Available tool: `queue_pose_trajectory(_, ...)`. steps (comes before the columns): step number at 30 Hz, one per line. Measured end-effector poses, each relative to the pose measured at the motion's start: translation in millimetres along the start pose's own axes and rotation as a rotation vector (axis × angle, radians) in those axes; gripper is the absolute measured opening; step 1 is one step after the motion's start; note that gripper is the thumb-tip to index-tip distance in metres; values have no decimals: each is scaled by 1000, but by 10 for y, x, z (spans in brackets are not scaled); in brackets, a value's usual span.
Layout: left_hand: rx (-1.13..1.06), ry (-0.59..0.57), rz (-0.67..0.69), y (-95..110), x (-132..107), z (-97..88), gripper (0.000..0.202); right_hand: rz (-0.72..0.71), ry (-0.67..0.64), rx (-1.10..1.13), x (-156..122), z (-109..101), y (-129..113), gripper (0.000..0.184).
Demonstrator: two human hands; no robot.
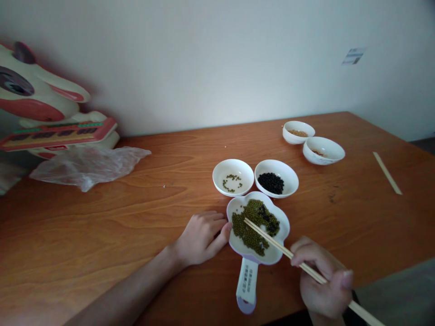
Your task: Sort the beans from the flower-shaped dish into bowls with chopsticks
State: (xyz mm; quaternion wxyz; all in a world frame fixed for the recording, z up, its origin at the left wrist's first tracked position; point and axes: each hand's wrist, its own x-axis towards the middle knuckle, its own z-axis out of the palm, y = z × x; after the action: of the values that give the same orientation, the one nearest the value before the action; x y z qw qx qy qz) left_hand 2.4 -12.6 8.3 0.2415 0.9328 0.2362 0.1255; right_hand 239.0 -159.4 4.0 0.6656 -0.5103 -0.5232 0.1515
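Note:
My right hand (322, 283) is closed round a pair of wooden chopsticks (272, 242); their tips rest in the green beans of a white flower-shaped dish (272, 258) with a few black beans mixed in. My left hand (202, 237) lies on the table with fingers curled, thumb touching the dish's left rim. Behind the dish stand two white bowls: the left bowl (220, 174) holds a few green beans, the right bowl (290, 179) holds black beans.
Two more small white bowls (299, 132) (324, 150) sit at the back right. A paper chopstick sleeve (387, 173) lies at the right. A clear plastic bag (88, 165) and a red-and-white toy (41, 113) are at the left. A white handle (247, 285) sticks out toward the front edge.

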Motion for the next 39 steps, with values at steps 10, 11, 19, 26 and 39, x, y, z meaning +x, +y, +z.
queue_pose_trajectory(10, 12, -9, 0, -3, -7, 23, 43, 155, -32, 70, 7, -5, 5, 83)
queue_pose_trajectory(11, 14, -7, 0, -1, -9, 23, 43, 166, -43, 73, 11, -2, 5, 85)
queue_pose_trajectory(19, -2, 9, 4, 8, 5, -1, 43, 169, 2, 80, -64, -95, 27, 82)
queue_pose_trajectory(26, 2, -7, 11, 0, 1, 0, 43, 244, -27, 132, -80, -450, -76, 78)
queue_pose_trajectory(39, 6, -6, 11, 11, 0, 1, 41, 67, -134, 123, 100, -353, -164, 72)
